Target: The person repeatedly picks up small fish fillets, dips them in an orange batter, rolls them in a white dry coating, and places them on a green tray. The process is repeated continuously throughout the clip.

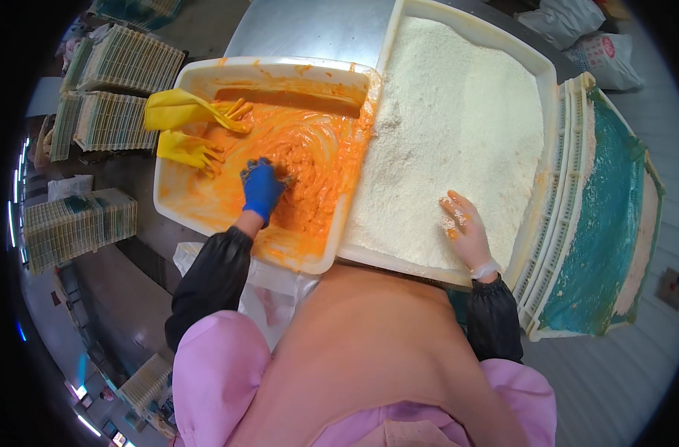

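My left hand (263, 186), in a blue glove, is in a white tub (168, 182) of thick orange batter (313, 167); its fingers are curled, and what they grip, if anything, is hidden in the batter. Two yellow rubber gloves (175, 112) lie over the tub's left side. My right hand (466, 231), in a pale thin glove with orange batter and white crumbs on the fingers, is open at the lower right of a white tray (544, 97) of pale coarse powder (451, 112), fingers slightly bent, holding nothing.
Slatted racks (127, 63) stand at the left, with another stack (78, 227) lower down. Stacked trays with green mesh (578, 231) are at the right. White sacks (600, 59) lie at the back right. A metal tabletop (302, 30) extends behind the tub.
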`<action>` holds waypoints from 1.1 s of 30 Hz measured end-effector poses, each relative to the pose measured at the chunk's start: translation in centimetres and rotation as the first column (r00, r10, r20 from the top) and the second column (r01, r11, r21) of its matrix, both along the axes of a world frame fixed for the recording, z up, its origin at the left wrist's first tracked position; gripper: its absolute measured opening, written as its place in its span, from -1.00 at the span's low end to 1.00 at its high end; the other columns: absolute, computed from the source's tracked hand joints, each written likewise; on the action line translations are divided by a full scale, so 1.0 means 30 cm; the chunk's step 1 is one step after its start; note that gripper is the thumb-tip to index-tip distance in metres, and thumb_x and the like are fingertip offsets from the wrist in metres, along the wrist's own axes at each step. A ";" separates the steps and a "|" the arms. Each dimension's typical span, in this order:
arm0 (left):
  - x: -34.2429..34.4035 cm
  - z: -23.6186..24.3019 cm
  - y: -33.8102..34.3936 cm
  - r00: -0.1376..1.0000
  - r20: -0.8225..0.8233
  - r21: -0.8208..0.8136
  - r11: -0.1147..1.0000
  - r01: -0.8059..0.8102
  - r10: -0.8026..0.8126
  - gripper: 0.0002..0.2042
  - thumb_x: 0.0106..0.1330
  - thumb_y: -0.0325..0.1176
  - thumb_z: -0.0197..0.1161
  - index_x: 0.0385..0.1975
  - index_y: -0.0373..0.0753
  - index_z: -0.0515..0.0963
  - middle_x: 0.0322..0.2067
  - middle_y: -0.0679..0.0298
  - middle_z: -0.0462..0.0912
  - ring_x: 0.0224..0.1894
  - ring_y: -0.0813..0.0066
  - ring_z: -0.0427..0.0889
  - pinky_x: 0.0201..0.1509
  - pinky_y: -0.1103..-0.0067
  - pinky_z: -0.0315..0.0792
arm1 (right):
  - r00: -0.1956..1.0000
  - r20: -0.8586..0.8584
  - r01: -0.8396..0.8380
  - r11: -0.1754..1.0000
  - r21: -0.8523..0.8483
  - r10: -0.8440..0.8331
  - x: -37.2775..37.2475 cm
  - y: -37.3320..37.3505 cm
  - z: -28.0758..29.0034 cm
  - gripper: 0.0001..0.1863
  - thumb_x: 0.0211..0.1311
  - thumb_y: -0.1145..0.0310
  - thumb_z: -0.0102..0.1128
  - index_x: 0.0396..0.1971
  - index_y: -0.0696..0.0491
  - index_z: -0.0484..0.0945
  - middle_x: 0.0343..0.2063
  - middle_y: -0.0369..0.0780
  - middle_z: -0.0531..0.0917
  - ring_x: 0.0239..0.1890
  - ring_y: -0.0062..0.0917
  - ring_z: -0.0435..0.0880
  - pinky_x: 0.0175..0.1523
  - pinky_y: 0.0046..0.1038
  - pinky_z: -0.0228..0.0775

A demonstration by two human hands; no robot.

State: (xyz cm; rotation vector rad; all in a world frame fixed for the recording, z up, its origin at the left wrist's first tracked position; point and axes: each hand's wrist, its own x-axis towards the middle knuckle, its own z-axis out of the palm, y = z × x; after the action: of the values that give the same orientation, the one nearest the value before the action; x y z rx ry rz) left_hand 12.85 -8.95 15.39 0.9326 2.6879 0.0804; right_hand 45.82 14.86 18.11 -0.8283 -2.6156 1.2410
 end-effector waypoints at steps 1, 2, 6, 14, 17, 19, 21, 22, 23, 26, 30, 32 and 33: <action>-0.017 -0.083 -0.032 0.999 0.029 -0.075 0.997 -0.025 0.028 -0.72 0.00 -0.19 0.25 -0.31 -0.18 0.57 -0.28 0.11 0.57 -0.13 0.08 0.43 -0.06 0.30 0.30 | 0.999 -0.022 -0.045 0.998 0.037 0.046 -0.013 -0.012 0.011 -0.57 -0.06 0.52 0.13 -0.08 0.03 0.48 0.04 -0.17 0.40 0.10 -0.25 0.31 0.20 -0.36 0.12; -0.031 -0.133 -0.041 0.997 0.060 -0.144 0.989 -0.041 0.050 -0.73 0.00 -0.19 0.24 -0.33 -0.18 0.58 -0.32 0.11 0.58 -0.15 0.07 0.44 -0.07 0.29 0.30 | 0.996 -0.039 -0.082 0.993 0.081 0.085 -0.025 -0.015 0.021 -0.58 -0.05 0.52 0.13 -0.08 0.04 0.48 0.04 -0.17 0.40 0.10 -0.25 0.32 0.19 -0.36 0.13; -0.105 -0.168 -0.130 0.634 0.768 0.345 0.773 -0.533 0.094 -0.81 0.10 -0.37 0.22 -0.32 -0.32 0.56 -0.45 0.22 0.60 -0.41 0.34 0.56 -0.29 0.50 0.45 | 0.990 -0.113 -0.094 0.994 -0.061 0.087 -0.050 -0.058 0.058 -0.62 0.01 0.45 0.11 -0.08 0.04 0.48 0.04 -0.18 0.40 0.10 -0.26 0.32 0.17 -0.36 0.15; -0.200 0.023 -0.031 0.648 0.758 0.253 0.882 -0.396 0.074 -0.77 0.17 -0.22 0.22 -0.46 -0.29 0.57 -0.68 0.34 0.47 -0.60 0.60 0.46 -0.52 0.64 0.34 | 0.979 -0.131 -0.164 0.985 -0.048 0.157 -0.074 -0.103 -0.007 -0.47 -0.08 0.57 0.11 0.02 0.03 0.39 0.12 -0.16 0.30 0.18 -0.26 0.21 0.23 -0.38 0.08; -0.310 -0.209 -0.192 0.880 0.463 0.223 0.948 -0.229 0.104 -0.77 0.18 -0.25 0.20 -0.45 -0.33 0.58 -0.68 0.32 0.50 -0.68 0.60 0.41 -0.58 0.62 0.29 | 0.996 0.022 -0.089 0.996 -0.008 0.089 -0.025 -0.068 -0.074 -0.54 0.02 0.38 0.15 0.00 0.07 0.40 0.12 -0.09 0.29 0.15 -0.18 0.23 0.20 -0.33 0.11; -0.222 -0.040 -0.049 0.779 0.614 0.306 0.870 -0.386 0.129 -0.78 0.20 -0.27 0.18 -0.42 -0.34 0.58 -0.63 0.35 0.53 -0.61 0.63 0.43 -0.54 0.64 0.30 | 0.997 0.083 -0.002 0.999 -0.042 0.006 0.043 -0.045 -0.083 -0.51 0.00 0.40 0.14 0.02 0.07 0.38 0.14 -0.08 0.26 0.16 -0.18 0.21 0.20 -0.34 0.11; -0.043 0.104 0.111 0.756 0.655 0.479 0.760 -0.438 0.023 -0.78 0.24 -0.30 0.13 -0.35 -0.35 0.58 -0.58 0.43 0.52 -0.53 0.71 0.39 -0.46 0.70 0.31 | 0.988 0.143 0.068 0.996 -0.057 -0.059 0.120 -0.018 -0.093 -0.50 -0.02 0.42 0.14 0.03 0.07 0.37 0.14 -0.07 0.26 0.15 -0.18 0.22 0.20 -0.34 0.11; 0.004 0.099 0.149 0.809 0.580 0.565 0.762 -0.318 -0.093 -0.78 0.25 -0.30 0.13 -0.29 -0.35 0.56 -0.52 0.43 0.51 -0.51 0.74 0.33 -0.40 0.74 0.29 | 0.983 0.161 0.094 0.994 -0.060 -0.083 0.153 -0.011 -0.095 -0.49 -0.03 0.44 0.13 0.03 0.07 0.37 0.13 -0.07 0.26 0.15 -0.18 0.23 0.20 -0.35 0.11; 0.092 0.161 0.221 0.700 0.665 0.602 0.740 -0.299 -0.259 -0.79 0.26 -0.39 0.07 -0.20 -0.36 0.51 -0.45 0.43 0.47 -0.46 0.73 0.31 -0.37 0.75 0.26 | 0.976 0.182 0.128 0.990 -0.060 -0.116 0.181 -0.003 -0.101 -0.48 -0.04 0.46 0.13 0.03 0.07 0.36 0.13 -0.06 0.27 0.14 -0.18 0.24 0.20 -0.35 0.11; 0.318 0.235 0.411 0.675 0.380 0.648 0.703 0.294 -0.633 -0.70 0.04 -0.57 0.05 -0.20 -0.18 0.50 -0.58 0.28 0.34 -0.48 0.41 0.37 -0.39 0.54 0.30 | 0.969 0.192 0.177 0.979 -0.099 -0.156 0.225 0.009 -0.113 -0.48 -0.06 0.48 0.13 0.02 0.06 0.38 0.11 -0.05 0.29 0.12 -0.18 0.26 0.19 -0.36 0.12; 0.424 0.059 0.486 0.664 -0.040 0.358 0.610 0.707 -0.747 -0.79 0.09 -0.46 0.11 -0.25 -0.13 0.52 -0.38 0.17 0.52 -0.29 0.19 0.47 -0.25 0.43 0.40 | 0.975 0.149 0.175 0.984 -0.036 -0.168 0.213 0.009 -0.117 -0.50 -0.06 0.49 0.14 0.00 0.05 0.40 0.08 -0.04 0.31 0.10 -0.18 0.28 0.17 -0.36 0.14; 0.366 0.104 0.457 0.677 -0.054 0.395 0.607 0.689 -0.734 -0.81 0.12 -0.43 0.09 -0.26 -0.14 0.52 -0.35 0.18 0.54 -0.29 0.20 0.48 -0.24 0.43 0.40 | 0.968 0.154 0.210 0.976 -0.052 -0.200 0.210 0.000 -0.113 -0.52 -0.05 0.47 0.14 -0.01 0.05 0.42 0.07 -0.04 0.33 0.09 -0.18 0.28 0.16 -0.36 0.15; 0.334 0.106 0.420 0.778 -0.008 0.262 0.749 0.608 -0.629 -0.82 0.11 -0.44 0.11 -0.29 -0.15 0.54 -0.33 0.17 0.55 -0.30 0.19 0.48 -0.24 0.44 0.40 | 0.962 0.169 0.226 0.973 -0.049 -0.215 0.211 -0.007 -0.113 -0.52 -0.05 0.46 0.14 -0.01 0.05 0.42 0.06 -0.04 0.33 0.09 -0.18 0.29 0.16 -0.36 0.15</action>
State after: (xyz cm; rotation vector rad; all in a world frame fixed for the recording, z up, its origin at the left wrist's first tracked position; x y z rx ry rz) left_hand 22.87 3.64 18.56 1.8146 2.1795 0.3122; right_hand 52.14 14.64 14.74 -1.2453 -2.5239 1.2541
